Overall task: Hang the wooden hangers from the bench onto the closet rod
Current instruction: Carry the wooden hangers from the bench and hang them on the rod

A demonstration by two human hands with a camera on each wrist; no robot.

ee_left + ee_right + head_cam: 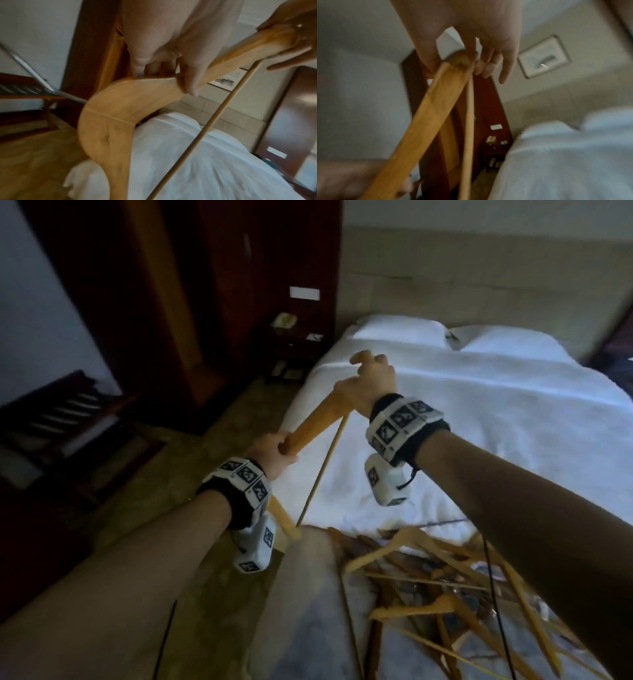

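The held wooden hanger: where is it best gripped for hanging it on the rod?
Grip the wooden hanger at its curved centre, where the left hand holds it, coming from the flat side. The right hand pinches only an arm tip, probably leaving it free to swing.

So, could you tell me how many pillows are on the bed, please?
2: one pillow at the head of the bed, left side, the other pillow beside it on the right.
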